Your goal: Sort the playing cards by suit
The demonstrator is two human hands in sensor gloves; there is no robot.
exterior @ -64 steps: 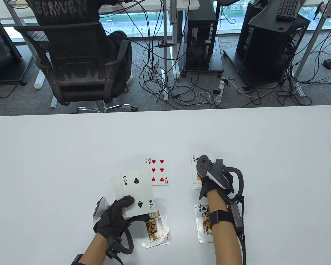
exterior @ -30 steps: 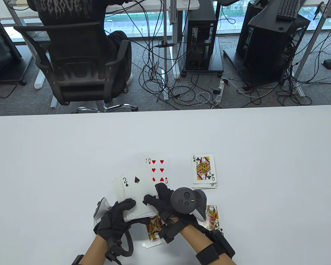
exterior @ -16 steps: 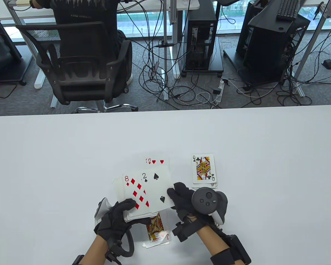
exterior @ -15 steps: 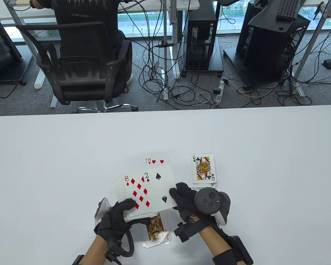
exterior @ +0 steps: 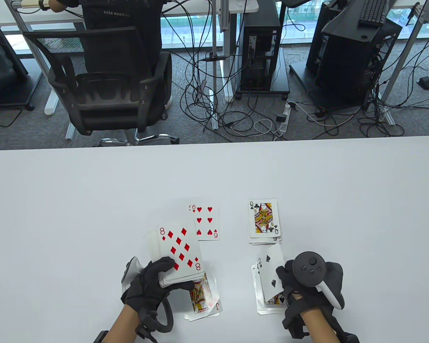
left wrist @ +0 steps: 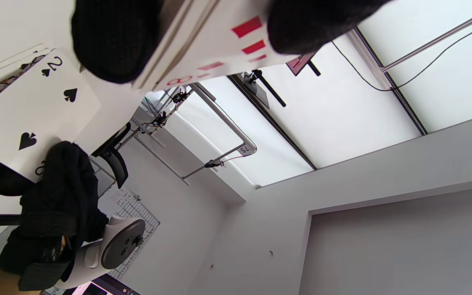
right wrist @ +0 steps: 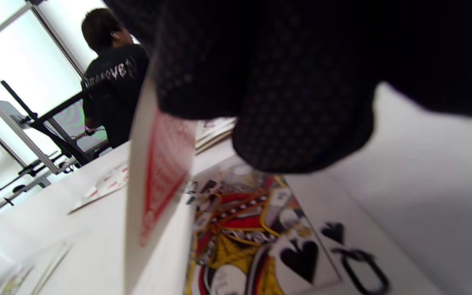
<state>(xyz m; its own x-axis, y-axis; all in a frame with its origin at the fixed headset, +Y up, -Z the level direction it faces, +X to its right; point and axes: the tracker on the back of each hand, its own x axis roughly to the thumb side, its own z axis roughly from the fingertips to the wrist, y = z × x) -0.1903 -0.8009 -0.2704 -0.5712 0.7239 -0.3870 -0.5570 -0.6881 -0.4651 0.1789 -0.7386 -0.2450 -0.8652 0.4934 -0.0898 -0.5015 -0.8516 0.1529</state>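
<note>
Four face-up piles lie on the table (exterior: 93, 185). The heart pile (exterior: 204, 222) shows a 6 on top. The club pile (exterior: 264, 218) shows a queen. The diamond pile (exterior: 204, 298) shows a jack, partly covered by the deck. The spade pile (exterior: 262, 303) shows a queen, seen clearly only in the right wrist view.

Left hand (exterior: 148, 286): fingers and thumb curl round the deck (exterior: 177, 255), held above the table; the top card is the 8 of diamonds. The card count in the deck cannot be made out.

Right hand (exterior: 296, 282): fingers pinch one card, the 2 of spades (exterior: 271, 273), tilted just above the spade pile. Whether the card touches the pile cannot be told.

Pile depths are hard to make out; only edges show. One person sits in a chair (exterior: 107, 89) beyond the table, cut off at the top edge.
</note>
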